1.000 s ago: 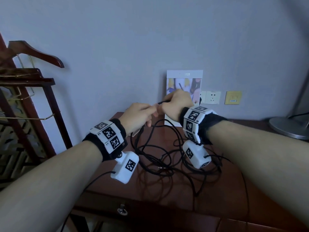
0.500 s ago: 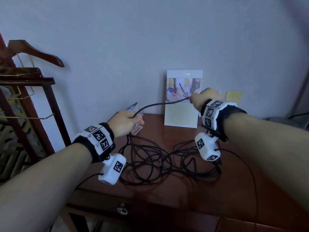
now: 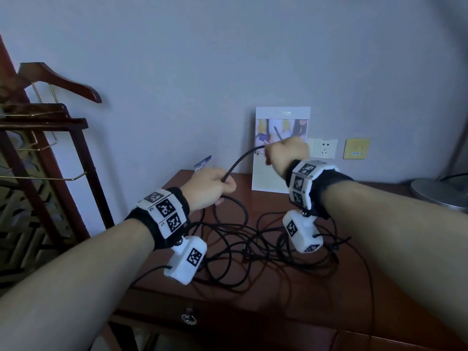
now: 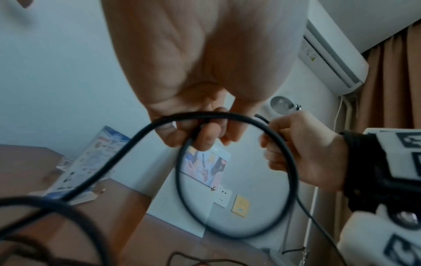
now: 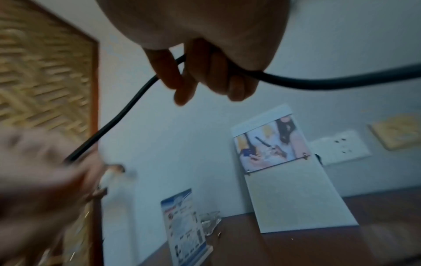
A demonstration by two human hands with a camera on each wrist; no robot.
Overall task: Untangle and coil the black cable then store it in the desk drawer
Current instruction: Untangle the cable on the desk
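Head view | left hand [image 3: 210,187], right hand [image 3: 286,154] grip black cable [image 3: 238,162]

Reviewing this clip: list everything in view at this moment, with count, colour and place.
black cable: one, black; a stretch held between both hands, the rest tangled on the desk
desk: one, reddish-brown wood; below the hands
drawer pull: one, metal; desk front edge
standing card: one, white with a photo; leaning on the wall at the desk's back
leaflet: one, blue and white; back left of the desk
wall socket: one, white; wall right of the card
yellow plate: one, yellow; right of the socket
lamp base: one, grey; far right
hanger: one, dark wood; on the rack at left
left hand: grips the cable
right hand: grips the cable, higher up
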